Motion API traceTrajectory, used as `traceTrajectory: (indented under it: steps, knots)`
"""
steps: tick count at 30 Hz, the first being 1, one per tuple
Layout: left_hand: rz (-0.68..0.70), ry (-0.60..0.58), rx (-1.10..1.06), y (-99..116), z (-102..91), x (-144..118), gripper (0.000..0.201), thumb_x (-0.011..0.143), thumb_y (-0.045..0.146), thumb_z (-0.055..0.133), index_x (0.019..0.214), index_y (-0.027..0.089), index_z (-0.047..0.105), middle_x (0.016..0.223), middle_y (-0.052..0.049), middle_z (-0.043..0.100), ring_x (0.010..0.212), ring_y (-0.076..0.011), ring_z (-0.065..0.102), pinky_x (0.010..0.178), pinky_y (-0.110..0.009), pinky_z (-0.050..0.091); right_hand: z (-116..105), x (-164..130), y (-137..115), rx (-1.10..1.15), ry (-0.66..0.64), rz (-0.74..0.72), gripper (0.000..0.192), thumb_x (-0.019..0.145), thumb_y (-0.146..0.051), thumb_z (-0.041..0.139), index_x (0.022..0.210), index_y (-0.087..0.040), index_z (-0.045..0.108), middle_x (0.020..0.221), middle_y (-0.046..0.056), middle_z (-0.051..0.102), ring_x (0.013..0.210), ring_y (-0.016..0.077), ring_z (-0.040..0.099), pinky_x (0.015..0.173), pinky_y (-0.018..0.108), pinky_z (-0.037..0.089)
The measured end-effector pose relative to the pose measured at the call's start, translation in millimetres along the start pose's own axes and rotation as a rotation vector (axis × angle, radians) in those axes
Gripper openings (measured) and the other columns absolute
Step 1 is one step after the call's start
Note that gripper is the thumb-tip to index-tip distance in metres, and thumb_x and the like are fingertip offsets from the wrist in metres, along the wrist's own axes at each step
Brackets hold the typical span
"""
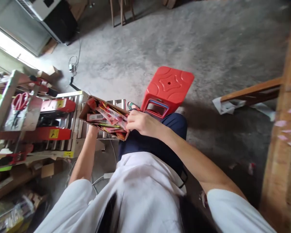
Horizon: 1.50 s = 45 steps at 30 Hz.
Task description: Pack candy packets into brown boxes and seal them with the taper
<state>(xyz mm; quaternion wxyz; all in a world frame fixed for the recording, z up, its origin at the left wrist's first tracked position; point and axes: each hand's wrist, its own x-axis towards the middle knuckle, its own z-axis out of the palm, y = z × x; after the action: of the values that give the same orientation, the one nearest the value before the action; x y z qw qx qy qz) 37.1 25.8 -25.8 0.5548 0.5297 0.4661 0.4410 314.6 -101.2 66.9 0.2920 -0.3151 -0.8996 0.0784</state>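
Note:
A small open cardboard box (pixel 123 136) is in front of my lap, tilted, at the end of the roller conveyor. It is filled with a jumble of thin packets (pixel 109 115) in red, pink and yellow-green wrappers, one with a barcode. My left hand (pixel 93 130) supports the box at its near left side; its fingers are hidden under the cardboard. My right hand (pixel 142 123) is at the box's right end, with fingers bent closed over the edge beside the packets. Its fingertips are partly hidden.
A red plastic stool (pixel 169 84) stands on the concrete floor ahead. The roller conveyor (pixel 80 110) runs left, with a red-and-black machine and red-handled scissors (pixel 20 102). A wooden bench edge (pixel 278 129) borders the right. Cables and cardboard lie lower left.

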Motion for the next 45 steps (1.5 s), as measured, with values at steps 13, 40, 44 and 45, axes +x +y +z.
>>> traceTrajectory:
  steps: [13, 40, 44, 45]
  knots:
    - [0.135, 0.014, 0.013, 56.5, -115.8, -9.7, 0.043, 0.057, 0.041, 0.092, 0.081, 0.018, 0.066, 0.070, 0.001, 0.060, 0.056, -0.0079, 0.052, 0.052, -0.019, 0.042, 43.1, 56.4, 16.6, 0.340, 0.064, 0.147, 0.011, 0.093, -0.019, 0.061, 0.086, -0.021, 0.069, 0.087, 0.002, 0.059, 0.083, 0.0158, 0.060, 0.080, 0.030, 0.049]
    - [0.197, 0.080, 1.356, 60.0, -67.6, 2.0, 0.096, 0.053, 0.045, 0.091, 0.133, 0.009, 0.050, 0.144, -0.026, 0.044, 0.137, -0.0445, 0.039, 0.117, -0.060, 0.024, 47.5, 108.1, 20.9, 0.214, 0.336, 0.410, 0.023, 0.094, -0.018, 0.054, 0.112, -0.021, 0.069, 0.111, 0.008, 0.070, 0.106, 0.0247, 0.064, 0.094, 0.041, 0.051]
    - [0.102, 0.187, 1.314, 54.0, -65.7, 1.2, 0.131, 0.051, 0.046, 0.092, 0.155, 0.013, 0.020, 0.160, -0.027, 0.023, 0.149, -0.0450, 0.021, 0.119, -0.065, 0.017, 67.2, 112.4, 14.1, -0.006, 0.157, 0.417, 0.046, 0.088, -0.030, 0.068, 0.130, -0.015, 0.060, 0.121, 0.015, 0.066, 0.118, 0.0322, 0.059, 0.103, 0.051, 0.047]
    - [0.094, 0.216, 1.301, 53.4, -65.1, -1.1, 0.134, 0.051, 0.045, 0.092, 0.156, 0.014, 0.015, 0.161, -0.027, 0.020, 0.150, -0.0450, 0.019, 0.119, -0.066, 0.016, 77.5, 108.5, 10.7, -0.031, 0.076, 0.398, 0.052, 0.086, -0.033, 0.070, 0.133, -0.013, 0.058, 0.126, 0.016, 0.065, 0.120, 0.0324, 0.058, 0.105, 0.051, 0.045]
